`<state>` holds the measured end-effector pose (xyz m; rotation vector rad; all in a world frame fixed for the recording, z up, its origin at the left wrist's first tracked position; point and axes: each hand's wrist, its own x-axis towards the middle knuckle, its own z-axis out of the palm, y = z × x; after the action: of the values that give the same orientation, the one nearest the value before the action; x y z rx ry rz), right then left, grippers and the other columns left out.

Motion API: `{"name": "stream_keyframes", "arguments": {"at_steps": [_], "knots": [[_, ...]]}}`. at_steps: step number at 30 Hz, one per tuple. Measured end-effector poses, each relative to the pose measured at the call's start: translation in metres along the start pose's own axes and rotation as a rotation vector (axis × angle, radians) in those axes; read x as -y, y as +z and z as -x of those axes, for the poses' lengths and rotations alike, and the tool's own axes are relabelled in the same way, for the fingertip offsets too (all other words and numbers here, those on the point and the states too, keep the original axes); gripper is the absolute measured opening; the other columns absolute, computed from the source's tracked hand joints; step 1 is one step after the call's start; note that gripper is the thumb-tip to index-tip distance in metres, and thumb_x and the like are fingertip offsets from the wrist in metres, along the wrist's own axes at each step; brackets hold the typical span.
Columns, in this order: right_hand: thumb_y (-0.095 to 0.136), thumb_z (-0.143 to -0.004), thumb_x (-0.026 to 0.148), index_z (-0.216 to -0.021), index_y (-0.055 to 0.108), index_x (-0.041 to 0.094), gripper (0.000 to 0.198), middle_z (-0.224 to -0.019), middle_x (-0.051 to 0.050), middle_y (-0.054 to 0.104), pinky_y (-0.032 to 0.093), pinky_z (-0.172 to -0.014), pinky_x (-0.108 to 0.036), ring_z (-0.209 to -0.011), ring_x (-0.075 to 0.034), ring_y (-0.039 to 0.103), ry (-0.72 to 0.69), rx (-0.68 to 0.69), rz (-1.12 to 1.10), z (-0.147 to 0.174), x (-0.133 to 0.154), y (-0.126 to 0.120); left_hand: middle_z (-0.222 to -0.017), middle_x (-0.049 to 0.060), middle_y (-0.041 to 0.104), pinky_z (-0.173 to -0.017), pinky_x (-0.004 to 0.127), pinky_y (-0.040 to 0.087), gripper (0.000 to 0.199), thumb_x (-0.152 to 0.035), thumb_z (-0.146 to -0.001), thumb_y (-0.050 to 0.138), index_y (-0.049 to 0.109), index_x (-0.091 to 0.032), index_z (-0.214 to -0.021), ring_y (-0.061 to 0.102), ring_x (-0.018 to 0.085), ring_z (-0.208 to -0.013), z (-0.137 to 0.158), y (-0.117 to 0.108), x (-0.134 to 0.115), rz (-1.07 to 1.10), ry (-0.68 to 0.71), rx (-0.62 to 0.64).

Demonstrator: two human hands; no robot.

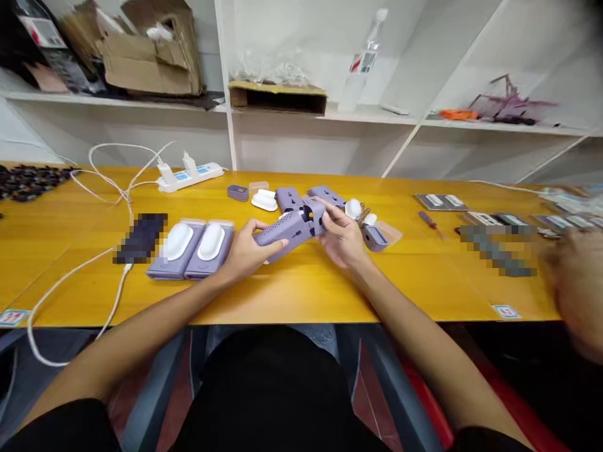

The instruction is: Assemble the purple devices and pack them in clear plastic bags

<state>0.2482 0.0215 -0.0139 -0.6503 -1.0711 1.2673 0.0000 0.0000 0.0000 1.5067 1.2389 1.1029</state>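
Note:
My left hand [251, 250] is wrapped round a purple plastic housing [287, 233] with rows of small holes along one side and a dark slot. My right hand [343, 237] grips a purple end piece [315, 210] at its far right end. The two parts meet at an angle; whether they are joined is unclear. Just behind lie two purple housings, one left [289, 198] and one right [326, 194]. White oval parts [264, 200] and a small purple cap [238, 192] sit to their left. Another purple cap [375, 238] rests right of my right hand.
Two purple units with white ovals [210, 242] stand left, beside a pixelated phone [141, 238] on a white cable. A power strip [191, 177] lies behind. At right are a screwdriver [431, 223], a metal tray [440, 201] and another person's blurred arm [579, 292].

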Motion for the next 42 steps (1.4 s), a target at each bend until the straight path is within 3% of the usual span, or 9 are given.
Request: {"name": "stream_keyframes", "arguments": {"at_steps": [5,9,13,18,31,35,38,42], "knots": [[0.103,-0.086,0.054,-0.135,0.087,0.038,0.054,-0.16,-0.004,0.076,0.072,-0.093,-0.042,-0.133,-0.03,0.076,-0.016,0.022,0.052,0.001,-0.002,0.001,-0.105,0.005,0.072,-0.052,0.026,0.057,0.063,-0.053,-0.067,0.105,0.063,-0.023,-0.103,0.072,0.023,-0.09,-0.002,0.001,0.002,-0.058,0.02,-0.059],[0.1,-0.089,0.056,-0.14,0.084,0.035,0.057,-0.157,-0.007,0.077,0.071,-0.098,-0.044,-0.133,-0.031,0.076,-0.007,0.043,0.081,0.004,-0.001,0.004,-0.098,0.003,0.07,-0.056,0.029,0.054,0.068,-0.06,-0.064,0.106,0.061,-0.025,-0.101,0.07,0.023,-0.085,-0.004,0.001,0.006,-0.103,-0.014,-0.065],[0.098,-0.091,0.057,-0.143,0.083,0.035,0.058,-0.154,-0.008,0.078,0.071,-0.095,-0.046,-0.128,-0.031,0.077,-0.003,0.067,0.095,0.004,-0.002,0.004,-0.107,0.004,0.075,-0.074,0.034,0.059,0.061,-0.065,-0.073,0.098,0.065,-0.024,-0.104,0.073,0.025,-0.096,-0.006,0.0,0.01,-0.125,0.065,-0.049],[0.096,-0.092,0.058,-0.144,0.083,0.035,0.058,-0.143,-0.009,0.081,0.071,-0.086,-0.044,-0.113,-0.028,0.077,0.016,0.072,0.102,0.001,-0.006,0.0,-0.123,0.007,0.084,-0.096,0.041,0.058,0.055,-0.063,-0.088,0.088,0.079,-0.023,-0.123,0.078,0.029,-0.11,-0.005,-0.001,0.007,-0.139,0.142,0.069],[0.1,-0.086,0.059,-0.138,0.086,0.033,0.06,-0.139,-0.008,0.082,0.07,-0.084,-0.042,-0.111,-0.028,0.076,0.026,0.054,0.064,-0.003,-0.008,0.004,-0.109,0.004,0.083,-0.086,0.038,0.054,0.051,-0.068,-0.092,0.081,0.077,-0.023,-0.115,0.075,0.026,-0.097,-0.005,-0.002,0.008,-0.259,0.15,0.083],[0.102,-0.084,0.059,-0.135,0.087,0.033,0.059,-0.129,-0.006,0.083,0.067,-0.078,-0.038,-0.1,-0.024,0.075,0.017,0.044,0.053,-0.003,-0.008,0.006,-0.11,0.005,0.083,-0.085,0.04,0.056,0.051,-0.068,-0.092,0.078,0.075,-0.022,-0.115,0.075,0.027,-0.096,-0.003,-0.002,0.005,-0.277,0.141,0.096],[0.102,-0.084,0.06,-0.135,0.087,0.033,0.06,-0.129,-0.006,0.084,0.067,-0.08,-0.039,-0.099,-0.024,0.075,0.021,0.042,0.058,-0.003,-0.009,0.007,-0.118,0.008,0.085,-0.093,0.044,0.059,0.053,-0.067,-0.093,0.076,0.076,-0.022,-0.123,0.078,0.031,-0.104,-0.002,-0.002,0.004,-0.304,0.162,0.099],[0.099,-0.083,0.066,-0.14,0.085,0.033,0.067,-0.132,-0.007,0.084,0.068,-0.086,-0.042,-0.108,-0.027,0.076,0.016,0.04,0.123,-0.004,-0.011,0.006,-0.144,0.012,0.082,-0.118,0.053,0.058,0.065,-0.061,-0.097,0.073,0.071,-0.023,-0.149,0.078,0.037,-0.129,-0.004,-0.005,0.005,-0.366,0.243,0.11]]}}
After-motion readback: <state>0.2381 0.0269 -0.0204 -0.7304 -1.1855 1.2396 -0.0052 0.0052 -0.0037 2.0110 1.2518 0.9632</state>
